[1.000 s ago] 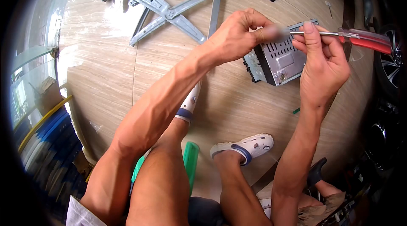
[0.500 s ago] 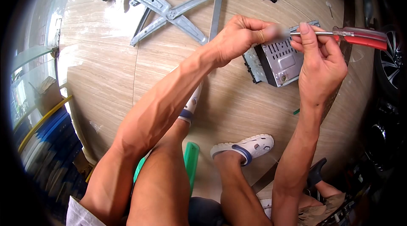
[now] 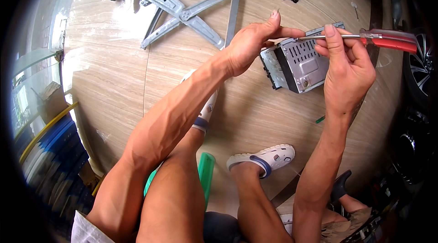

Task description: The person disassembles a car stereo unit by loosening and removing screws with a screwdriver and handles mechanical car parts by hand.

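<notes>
Upper right of frame, screwdriver [image 3: 383, 39]: handle toward the right edge, shaft level, tip pointing left across the box [image 3: 312, 63].
Right hand [image 3: 346, 63]: thumb and fingers pinch the shaft, left of the handle.
Left hand [image 3: 255, 44]: thumb raised, index finger stretched toward the tip; whether they touch, I cannot tell.
Screwdriver's handling: probably light and stiff, smooth shaft likely slippery; handle looks the surest hold.
Box's handling: likely rigid and heavier, best taken by opposite sides.
</notes>
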### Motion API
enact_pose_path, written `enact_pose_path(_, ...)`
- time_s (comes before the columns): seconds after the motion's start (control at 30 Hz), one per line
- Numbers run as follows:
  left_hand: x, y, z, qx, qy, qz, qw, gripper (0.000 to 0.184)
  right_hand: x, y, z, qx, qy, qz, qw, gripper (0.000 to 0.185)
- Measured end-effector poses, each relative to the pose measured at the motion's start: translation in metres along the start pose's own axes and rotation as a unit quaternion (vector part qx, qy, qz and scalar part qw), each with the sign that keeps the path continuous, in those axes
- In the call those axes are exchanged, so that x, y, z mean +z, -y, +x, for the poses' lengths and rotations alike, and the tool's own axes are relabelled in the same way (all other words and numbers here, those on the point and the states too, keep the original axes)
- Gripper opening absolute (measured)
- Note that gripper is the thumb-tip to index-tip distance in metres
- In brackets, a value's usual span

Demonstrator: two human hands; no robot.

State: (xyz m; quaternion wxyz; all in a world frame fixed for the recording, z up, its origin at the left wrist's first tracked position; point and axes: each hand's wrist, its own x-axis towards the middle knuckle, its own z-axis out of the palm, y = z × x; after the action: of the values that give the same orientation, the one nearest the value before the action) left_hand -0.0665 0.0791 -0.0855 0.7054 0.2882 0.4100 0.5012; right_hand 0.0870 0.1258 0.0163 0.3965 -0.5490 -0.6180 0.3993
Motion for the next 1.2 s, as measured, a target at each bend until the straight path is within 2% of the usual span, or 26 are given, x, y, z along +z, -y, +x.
enact_pose_path(0.07,-0.001,-0.003,-0.003,0.005,0.022,0.024,0.999,0.085,0.0,0.0,0.0,0.0,0.001,-0.004,1.0,0.023)
enact_pose_path(0.6,0.005,-0.002,-0.01,0.014,0.01,0.017,1.0,0.091,0.003,0.003,-0.002,0.006,0.01,-0.041,0.999,0.021)
enact_pose_path(0.67,0.006,-0.002,-0.011,0.017,0.008,0.012,1.0,0.091,0.004,0.002,-0.004,-0.021,0.011,-0.055,0.998,0.02)
enact_pose_path(1.0,0.008,0.004,-0.011,0.037,-0.008,0.021,0.999,0.081,0.008,0.004,-0.007,-0.132,0.013,-0.167,0.977,0.016)
enact_pose_path(1.2,0.009,0.005,-0.012,0.042,-0.019,0.018,0.999,0.067,0.011,-0.003,-0.003,-0.167,-0.001,-0.164,0.972,0.016)
